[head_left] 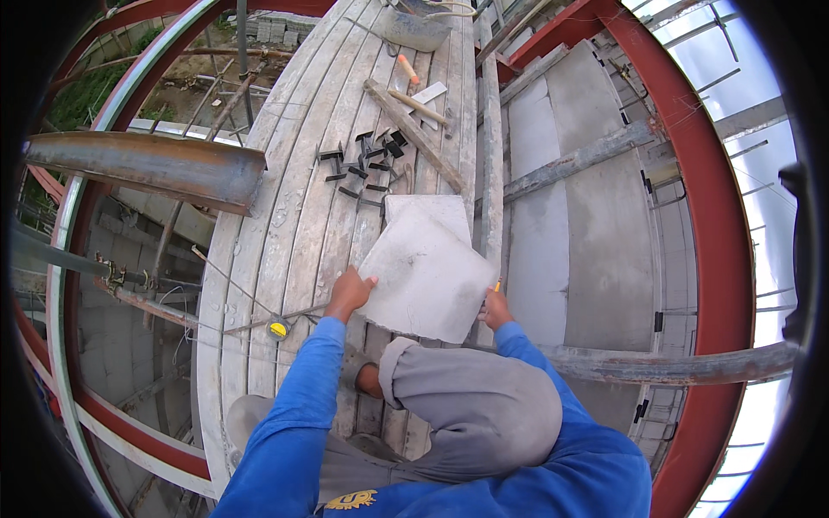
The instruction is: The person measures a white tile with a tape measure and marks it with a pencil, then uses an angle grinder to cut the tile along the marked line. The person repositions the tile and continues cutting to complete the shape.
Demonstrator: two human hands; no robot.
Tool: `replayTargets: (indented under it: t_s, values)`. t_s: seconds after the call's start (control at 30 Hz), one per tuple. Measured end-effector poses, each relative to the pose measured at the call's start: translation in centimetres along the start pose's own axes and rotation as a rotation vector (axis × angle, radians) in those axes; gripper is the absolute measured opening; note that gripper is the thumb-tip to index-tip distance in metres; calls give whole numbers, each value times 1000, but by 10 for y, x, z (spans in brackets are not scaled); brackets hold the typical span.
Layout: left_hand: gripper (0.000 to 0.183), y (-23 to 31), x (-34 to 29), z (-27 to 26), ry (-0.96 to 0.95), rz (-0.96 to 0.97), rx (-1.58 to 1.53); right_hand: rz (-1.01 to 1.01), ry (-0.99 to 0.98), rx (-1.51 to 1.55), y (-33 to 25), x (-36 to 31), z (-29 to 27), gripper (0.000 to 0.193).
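A pale grey slab (425, 281) is tilted in front of my knees, its face toward me. My left hand (349, 293) is closed on its left edge, with the thumb on the face. On the opposite edge my right hand (495, 309) is closed too, and a thin yellow pencil (498, 285) sticks up from its fingers. Behind this slab another pale piece (429, 205) shows its upper part. A yellow and black tape measure (277, 329) lies on the planks left of my left hand, next to thin metal rods (240, 289).
Several black brackets (367, 160) lie on the plank platform (294, 155), beside a wooden strip (414, 134) and a wooden-handled tool (420, 105). Farther off are an orange-handled tool (408, 69) and a bucket (414, 33). Steel pipes (656, 366) and red beams (724, 259) flank the platform; its left edge drops away.
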State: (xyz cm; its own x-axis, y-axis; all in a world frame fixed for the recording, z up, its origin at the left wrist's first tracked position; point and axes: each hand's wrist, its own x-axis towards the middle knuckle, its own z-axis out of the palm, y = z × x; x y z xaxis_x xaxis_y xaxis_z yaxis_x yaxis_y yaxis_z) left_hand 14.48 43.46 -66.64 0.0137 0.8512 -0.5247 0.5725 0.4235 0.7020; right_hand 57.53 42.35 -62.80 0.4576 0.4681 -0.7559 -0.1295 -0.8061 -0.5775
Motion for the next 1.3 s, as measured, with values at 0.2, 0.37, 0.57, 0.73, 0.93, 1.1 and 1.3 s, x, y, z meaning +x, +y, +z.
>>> replayTargets:
  t_s: [0.2, 0.37, 0.57, 0.73, 0.93, 1.1, 1.3]
  values:
    - [85, -7, -21, -9, -26, -25, -78, -60, 76, -73, -1, 9, 9, 59]
    - [95, 26, 8, -28, -15, 2, -130, -151, 168, -33, -3, 31, 25, 54]
    - [101, 33, 20, -8, 38, -75, -164, -160, 80, 167, -3, 48, 6, 49]
    - [96, 47, -24, -7, 152, -109, -190, -169, -23, 194, -18, 30, 1, 42]
    - [78, 56, -99, -83, 353, -121, -217, -128, -238, 102, -48, -24, 51, 43]
    - [76, 32, -155, -162, 718, -102, -228, -313, -452, -25, -109, -80, 169, 43]
    - [75, -12, -296, -238, 1083, -214, -418, -515, -878, -142, -156, -166, 344, 45]
